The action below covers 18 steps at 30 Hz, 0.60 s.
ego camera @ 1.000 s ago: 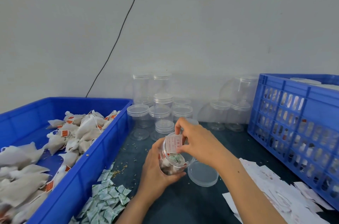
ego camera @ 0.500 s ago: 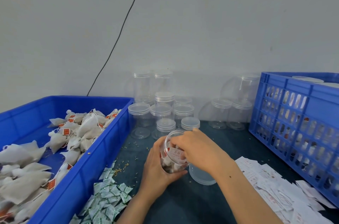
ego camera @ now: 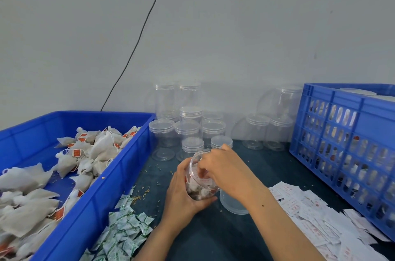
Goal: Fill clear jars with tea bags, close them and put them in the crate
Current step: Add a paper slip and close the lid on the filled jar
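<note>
Filling step, late stage: the jar (ego camera: 201, 177) already holds a layer of tea bags at its bottom, and you are tucking a small printed slip into its mouth. Your left hand (ego camera: 183, 192) wraps the lower half of the jar, fingers curled under its base, tilting the open mouth up toward you just above the table (ego camera: 213, 235). Your right hand (ego camera: 226, 166) sits over the rim, fingertips dipped inside and bent; whether they pinch the slip or only press it down, I cannot tell. Wrist is cocked down, forearm coming in from the lower right.

Next, by my reading: closing. The lid (ego camera: 233, 203) lies on the table just beside the jar, partly under your right forearm, so free the right hand, pick it up and screw it on. The crate (ego camera: 342, 132) stands at the right, well apart, with filled jars inside.

Supply of tea bags (ego camera: 92, 154) in the blue bin (ego camera: 89, 196), left.
</note>
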{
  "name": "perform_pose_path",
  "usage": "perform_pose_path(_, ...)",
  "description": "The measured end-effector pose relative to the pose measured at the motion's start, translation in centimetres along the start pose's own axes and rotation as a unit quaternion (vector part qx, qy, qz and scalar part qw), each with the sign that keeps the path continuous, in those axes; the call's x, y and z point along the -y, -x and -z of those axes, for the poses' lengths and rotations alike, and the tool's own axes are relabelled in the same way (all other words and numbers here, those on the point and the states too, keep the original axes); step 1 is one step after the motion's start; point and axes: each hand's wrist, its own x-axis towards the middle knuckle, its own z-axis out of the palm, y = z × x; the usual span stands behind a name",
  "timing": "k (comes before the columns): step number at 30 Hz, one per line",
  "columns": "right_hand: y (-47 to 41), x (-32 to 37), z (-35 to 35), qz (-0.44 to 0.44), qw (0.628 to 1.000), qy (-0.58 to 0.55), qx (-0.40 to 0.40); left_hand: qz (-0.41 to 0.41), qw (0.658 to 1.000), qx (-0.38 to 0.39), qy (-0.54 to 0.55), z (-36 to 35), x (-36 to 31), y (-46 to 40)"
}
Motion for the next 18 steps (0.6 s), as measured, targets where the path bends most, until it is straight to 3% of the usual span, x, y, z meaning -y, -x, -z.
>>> perform_pose_path(9,0.6,-1.1,0.7,-0.019,0.996,-0.086,0.004,0.006,0.999,0.005,0.033,0.0,-0.1,0.0)
perform_pose_path(12,1.0,-2.5,1.5,-0.062,0.984,-0.158,-0.059,0.019,0.998,0.004,0.059,-0.1,0.2,-0.1)
perform_pose_path(15,1.7,-4.2,1.2,-0.166,0.959,-0.195,-0.124,0.030,0.997,0.004,0.078,0.0,0.4,-0.1)
perform_pose_path(18,2.0,-5.2,-0.9,-0.279,0.947,-0.160,0.012,0.031,0.996,0.003,0.088,0.0,0.6,-0.1)
